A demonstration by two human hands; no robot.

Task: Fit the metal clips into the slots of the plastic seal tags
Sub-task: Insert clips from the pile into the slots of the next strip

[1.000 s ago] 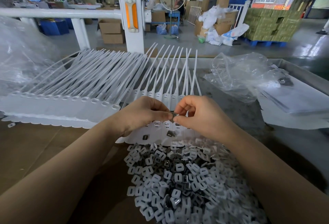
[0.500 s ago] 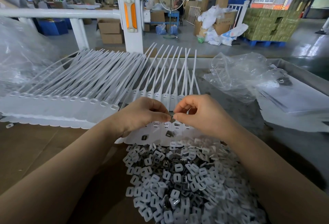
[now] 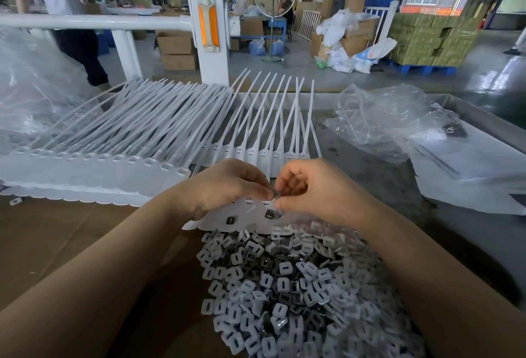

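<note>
My left hand (image 3: 227,184) and my right hand (image 3: 310,186) meet fingertip to fingertip, and together they pinch one small dark metal clip (image 3: 275,194). They hover just above the heads of a row of white plastic seal tags (image 3: 256,155), whose long tails fan away from me. Two more dark clips (image 3: 269,214) lie on the tag flags right below my fingers. A big heap of white caps and metal clips (image 3: 284,286) fills the space between my forearms.
A longer overlapped row of white seal tags (image 3: 94,169) stretches to the left over brown cardboard (image 3: 42,238). Crumpled clear plastic bags (image 3: 381,121) lie at right on the grey metal table. Behind a white railing post (image 3: 209,30), a person (image 3: 65,16) walks at left.
My hands have stayed almost in place, the fingertips shifting slightly around the clip. A person has walked into view behind the railing at the upper left.
</note>
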